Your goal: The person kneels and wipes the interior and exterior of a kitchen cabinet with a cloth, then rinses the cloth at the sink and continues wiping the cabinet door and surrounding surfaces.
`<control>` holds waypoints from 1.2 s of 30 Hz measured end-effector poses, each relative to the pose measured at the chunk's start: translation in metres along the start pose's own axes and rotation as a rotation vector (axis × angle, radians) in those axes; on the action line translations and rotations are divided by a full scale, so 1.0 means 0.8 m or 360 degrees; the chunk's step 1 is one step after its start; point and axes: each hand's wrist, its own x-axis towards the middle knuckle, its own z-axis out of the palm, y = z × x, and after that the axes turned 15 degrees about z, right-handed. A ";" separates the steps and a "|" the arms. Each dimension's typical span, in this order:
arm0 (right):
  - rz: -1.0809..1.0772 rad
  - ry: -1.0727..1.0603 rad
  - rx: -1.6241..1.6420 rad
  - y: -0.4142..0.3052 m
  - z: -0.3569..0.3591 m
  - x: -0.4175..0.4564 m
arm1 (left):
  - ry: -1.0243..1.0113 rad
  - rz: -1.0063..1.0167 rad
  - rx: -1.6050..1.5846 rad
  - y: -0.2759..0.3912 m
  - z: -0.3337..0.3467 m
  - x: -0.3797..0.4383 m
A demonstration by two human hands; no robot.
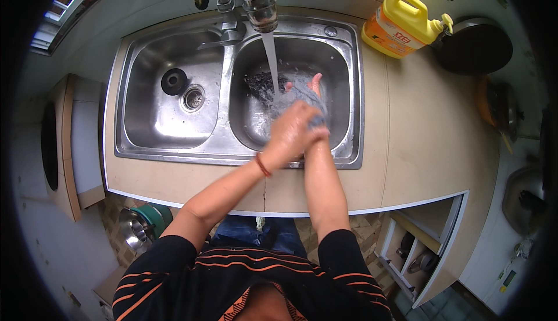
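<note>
Water runs from a metal faucet (261, 14) into the right basin of a steel double sink (356, 103). My left hand (294, 131), blurred, with a red band at its wrist, is closed on a bunched part of a wet grey cloth (305, 92) beside my right wrist. The cloth lies across my right hand (317, 85), hiding most of it; some fingertips stick out, spread apart. Whether the right fingers grip the cloth is hidden. Dark, wet material (261, 83), not clear in kind, lies in the basin left of the cloth, near the stream.
A black drain stopper (174, 81) lies beside the drain (193, 98) in the left basin. A yellow pump jug (399, 24) stands on the counter (418, 146), with a dark round pan (475, 46) behind it. Below the counter, an open drawer (403, 255) is at right and a green container (154, 220) at left.
</note>
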 end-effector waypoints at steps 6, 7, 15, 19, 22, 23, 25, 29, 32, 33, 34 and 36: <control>-0.0322 0.1167 -0.0202 0.067 0.045 0.032 | 0.0193 -0.0603 0.0210 -0.098 -0.025 0.048; -0.0337 0.1160 -0.0291 0.065 0.043 0.028 | 0.0226 -0.0780 0.0171 -0.111 -0.032 0.062; -0.0042 0.0757 -0.1443 -0.051 0.156 -0.046 | -0.0751 0.0023 -0.0689 -0.126 -0.103 0.066; -0.0161 0.0820 -0.2532 -0.058 0.203 -0.052 | -0.0499 -0.0029 -0.1073 -0.061 -0.121 0.081; -0.0217 0.0576 -0.2952 -0.073 0.194 -0.075 | -0.0645 -0.0118 -0.0867 -0.052 -0.141 0.090; -0.0099 0.0749 -0.3113 -0.079 0.186 -0.084 | -0.0676 -0.0140 -0.0794 -0.047 -0.147 0.093; 0.0133 0.1094 -0.3417 -0.085 0.174 -0.094 | -0.0529 -0.0272 -0.0725 -0.046 -0.158 0.094; -0.0326 0.1037 -0.1789 -0.073 0.116 -0.095 | 0.0073 -0.0450 -0.1150 -0.075 -0.149 0.069; -0.0735 0.0317 -0.0126 -0.020 0.086 -0.040 | 0.0430 -0.0461 -0.1201 -0.049 -0.101 0.056; -0.0694 0.0198 0.0306 -0.002 0.080 -0.017 | 0.0425 -0.0245 -0.1189 -0.040 -0.074 0.042; -0.0652 0.0133 0.0365 0.009 0.065 0.000 | 0.0267 0.0000 -0.0455 -0.021 -0.047 0.032; -0.0326 -0.0193 0.0384 -0.002 0.018 0.018 | 0.0040 0.0434 0.0300 0.003 -0.017 0.021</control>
